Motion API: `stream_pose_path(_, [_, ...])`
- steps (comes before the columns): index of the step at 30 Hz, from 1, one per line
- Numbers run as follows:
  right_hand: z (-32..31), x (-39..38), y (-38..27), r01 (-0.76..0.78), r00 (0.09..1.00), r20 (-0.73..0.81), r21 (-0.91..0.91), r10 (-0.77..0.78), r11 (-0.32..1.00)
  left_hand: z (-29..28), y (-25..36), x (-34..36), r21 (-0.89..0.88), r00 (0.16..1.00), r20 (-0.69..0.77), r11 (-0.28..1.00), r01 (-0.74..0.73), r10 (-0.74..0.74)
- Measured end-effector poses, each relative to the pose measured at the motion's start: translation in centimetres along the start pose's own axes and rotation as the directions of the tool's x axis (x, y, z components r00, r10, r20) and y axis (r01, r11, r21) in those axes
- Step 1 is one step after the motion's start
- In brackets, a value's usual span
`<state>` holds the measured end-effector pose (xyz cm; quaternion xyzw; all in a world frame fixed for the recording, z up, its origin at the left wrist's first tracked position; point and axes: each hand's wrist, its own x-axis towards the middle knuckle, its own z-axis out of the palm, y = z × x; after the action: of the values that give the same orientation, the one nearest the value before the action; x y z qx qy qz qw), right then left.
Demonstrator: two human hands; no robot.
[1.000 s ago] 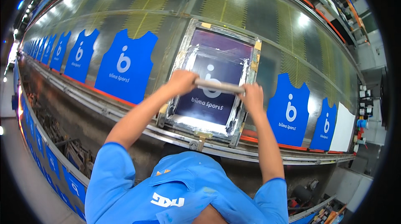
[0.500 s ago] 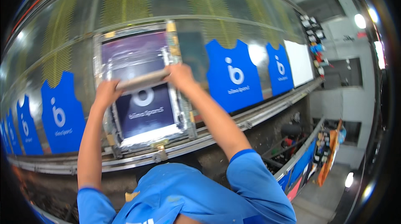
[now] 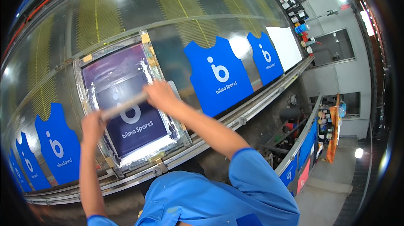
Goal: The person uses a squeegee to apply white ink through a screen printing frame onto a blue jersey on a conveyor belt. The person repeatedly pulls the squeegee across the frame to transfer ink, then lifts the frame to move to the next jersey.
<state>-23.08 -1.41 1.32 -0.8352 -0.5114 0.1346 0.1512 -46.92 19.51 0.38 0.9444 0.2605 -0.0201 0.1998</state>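
A screen-printing frame [image 3: 115, 52] with taped borders and a dark purple mesh bearing a pale logo lies on the long table [image 3: 158, 36]. My left hand [image 3: 92, 124] and my right hand [image 3: 159, 96] are both closed on the ends of a long, light-coloured squeegee bar [image 3: 123, 107], which lies at a slant across the middle of the mesh. Blue sleeveless garment panels with white prints flank the frame, one to the left [image 3: 56, 150], one to the right [image 3: 221, 69], more beyond. What is under the frame is hidden.
A white sheet [image 3: 284, 49] lies at the right end of the row. A metal rail [image 3: 243, 120] runs along the near edge. Several bottles and tubs [image 3: 301, 28] stand at the far right end, and a lower rack with blue panels [image 3: 309, 137] is at the lower right.
My view has swung to the right, so the frame and panels appear further left and more tilted, with more wall showing. Both hands have stayed on the squeegee over the mesh.
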Motion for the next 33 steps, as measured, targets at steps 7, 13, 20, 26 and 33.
stream_pose_path(7, [-1.6,15.4,3.8,-0.105,0.994,0.032,-0.056,0.107,0.993,-3.3,-3.9,16.3,-0.151,0.996,0.086,0.988,-0.019,0.032])
stream_pose_path(13, [0.8,8.9,2.7,-0.145,0.978,0.147,-0.050,0.151,0.988,-1.7,-1.9,9.3,-0.107,0.985,0.157,0.990,0.090,-0.073])
stream_pose_path(20, [3.7,-11.8,-1.4,0.040,0.998,-0.061,0.106,-0.034,0.994,3.8,4.1,-10.3,-0.124,1.000,0.001,0.992,-0.025,0.026])
stream_pose_path(26, [3.5,-17.9,-2.4,0.167,0.986,0.001,0.119,-0.168,0.979,4.2,6.9,-17.3,0.042,0.994,-0.018,0.993,-0.111,0.112])
stream_pose_path(33, [2.5,-11.4,-1.0,0.007,0.948,0.311,0.194,-0.068,0.981,4.9,8.5,-9.9,0.060,0.989,0.139,0.997,0.051,-0.059])
